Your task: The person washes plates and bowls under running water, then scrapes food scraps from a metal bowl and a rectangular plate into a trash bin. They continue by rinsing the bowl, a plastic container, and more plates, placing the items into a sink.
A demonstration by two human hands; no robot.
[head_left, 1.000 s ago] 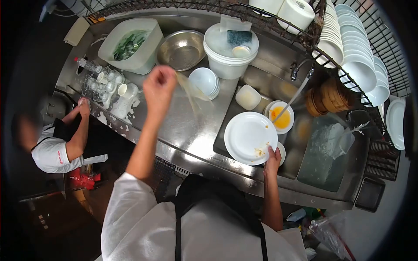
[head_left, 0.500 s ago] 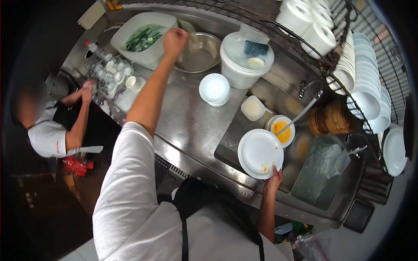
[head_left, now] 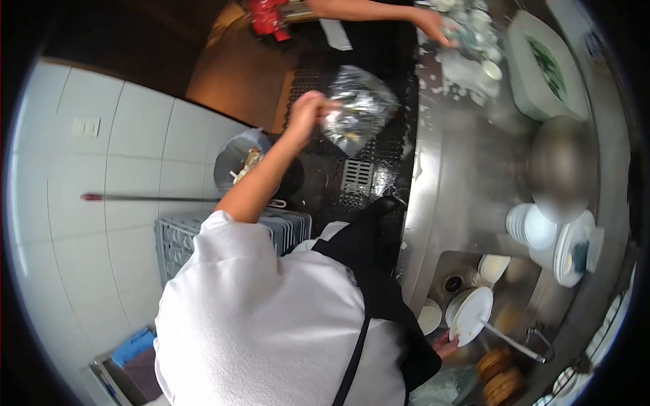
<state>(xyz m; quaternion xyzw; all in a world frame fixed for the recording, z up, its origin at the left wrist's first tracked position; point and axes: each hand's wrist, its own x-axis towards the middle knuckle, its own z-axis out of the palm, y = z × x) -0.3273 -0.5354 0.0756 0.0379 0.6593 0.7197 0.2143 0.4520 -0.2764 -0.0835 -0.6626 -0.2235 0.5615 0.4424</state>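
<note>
My left hand is closed on a clear, crumpled plastic bag, held out over the dark floor mat, away from the counter. Over the sink, my right hand grips the edge of a white plate, which is tilted and has a few yellow food bits on it. Stacked dishes stand just behind that plate, and a white bowl is beside it. A tap spout reaches across near the plate.
A bin holding food scraps stands by the tiled wall, near a grey dish crate. Another person's hand is among cups at the counter's far end. A tub of greens, a blurred metal bowl and stacked bowls line the counter.
The view has swung left toward the floor and bin. My left hand has moved from above the metal bowl to over the floor, with the plastic bag. My right hand still holds the plate.
</note>
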